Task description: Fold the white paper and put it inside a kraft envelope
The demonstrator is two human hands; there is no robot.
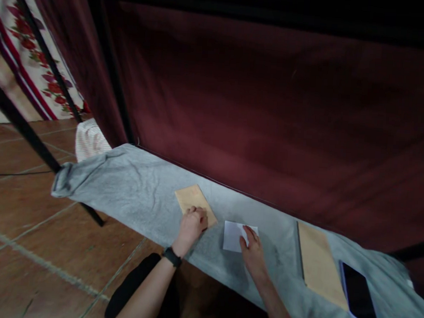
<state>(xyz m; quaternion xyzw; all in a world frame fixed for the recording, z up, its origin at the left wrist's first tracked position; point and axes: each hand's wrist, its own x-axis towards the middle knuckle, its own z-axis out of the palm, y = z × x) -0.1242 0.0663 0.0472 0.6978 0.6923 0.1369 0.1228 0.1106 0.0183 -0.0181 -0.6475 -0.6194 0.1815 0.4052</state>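
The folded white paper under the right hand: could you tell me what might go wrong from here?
1. The folded white paper lies near the front edge of the grey cloth; the right hand could nudge it off.
2. The cloth is loose and wrinkled, so pressing may drag it.
3. The phone overhangs the edge and might slip off.

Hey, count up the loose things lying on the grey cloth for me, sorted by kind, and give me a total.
Brown envelopes: 2, one under the left hand at, one further right
Folded white paper: 1, touched by the right hand
Phones: 1
Total: 4
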